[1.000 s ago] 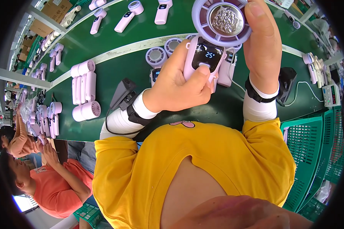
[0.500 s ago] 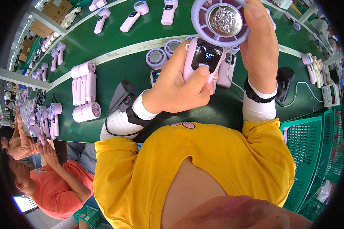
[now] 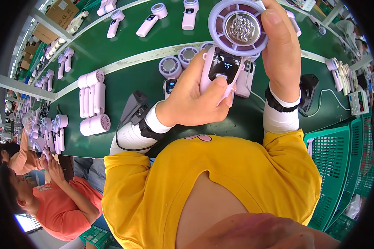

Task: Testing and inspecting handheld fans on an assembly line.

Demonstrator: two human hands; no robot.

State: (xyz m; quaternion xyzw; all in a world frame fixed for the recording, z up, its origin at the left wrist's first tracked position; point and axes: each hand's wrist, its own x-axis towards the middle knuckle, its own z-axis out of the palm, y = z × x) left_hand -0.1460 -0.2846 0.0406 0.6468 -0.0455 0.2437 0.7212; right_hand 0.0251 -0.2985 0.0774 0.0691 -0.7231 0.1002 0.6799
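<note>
A pale purple handheld fan (image 3: 220,68) is raised over the table, its round head (image 3: 242,29) tilted up toward me, with a silvery crinkled disc at its centre. My left hand (image 3: 199,97) wraps round the handle, thumb on the button below a dark lit screen. Beside the head's right rim, my right hand (image 3: 280,45) has its fingers bent and closed against the rim; a small white bit shows by the fingertips, too little of it to name. Behind the held fan stand several similar fans (image 3: 170,66), partly hidden. A white cable (image 3: 257,95) hangs beside them.
Stacked purple fans (image 3: 92,101) lie on the green table (image 3: 124,79) at left. More fans (image 3: 152,18) rest on a green belt beyond a pale rail. At right are a small meter with a display (image 3: 358,103) and green crates (image 3: 328,166). A co-worker (image 3: 66,203) sits at left.
The digits on the held fan's screen have changed. Its head has dipped slightly toward me. Fans on the far belt have shifted a little to the right.
</note>
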